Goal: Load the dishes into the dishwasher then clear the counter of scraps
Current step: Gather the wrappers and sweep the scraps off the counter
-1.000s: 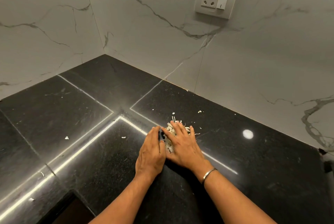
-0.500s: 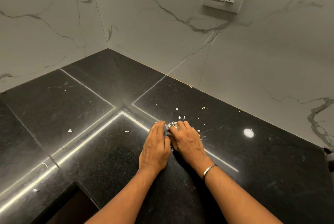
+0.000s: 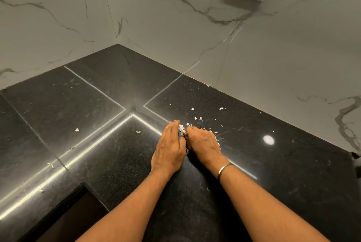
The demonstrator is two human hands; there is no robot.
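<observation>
The white shredded scraps (image 3: 182, 129) are lying on the glossy black stone counter (image 3: 97, 153), most of them sitting bunched in a small heap pressed between the left hand (image 3: 169, 149) and the right hand (image 3: 203, 143). Loose flecks (image 3: 197, 118) are lying scattered around it.

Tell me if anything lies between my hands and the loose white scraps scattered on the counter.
Nothing visible does. The left hand and right hand cup the gathered scraps; stray bits beyond them and off to the left lie on the black counter with nothing in between.
</observation>
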